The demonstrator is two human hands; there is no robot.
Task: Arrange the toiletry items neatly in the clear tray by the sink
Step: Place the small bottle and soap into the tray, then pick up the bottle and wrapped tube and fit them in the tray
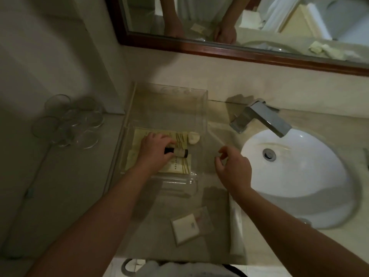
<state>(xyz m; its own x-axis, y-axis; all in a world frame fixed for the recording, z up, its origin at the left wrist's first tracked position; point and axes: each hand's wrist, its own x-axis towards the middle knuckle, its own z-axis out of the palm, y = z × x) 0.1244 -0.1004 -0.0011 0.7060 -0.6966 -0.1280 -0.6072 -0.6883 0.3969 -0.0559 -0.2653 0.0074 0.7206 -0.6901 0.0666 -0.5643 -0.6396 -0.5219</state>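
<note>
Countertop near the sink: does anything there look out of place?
Yes. A white packet lies askew on the counter, outside the clear tray that holds the other toiletries. The left hand is laying a small bottle in the tray; the right hand is empty.

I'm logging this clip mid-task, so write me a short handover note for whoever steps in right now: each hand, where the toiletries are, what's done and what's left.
Left hand: inside the clear tray, fingers on a small dark-capped bottle lying on its side.
Right hand: empty, fingers loosely open, hovering between tray and sink.
Done: two cream packets lie flat in the tray's near half, with a small round white item at their far right.
Left: the white square packet and the clear sachet beside it sit on the counter nearer the person; place them, then straighten the bottle.
</note>
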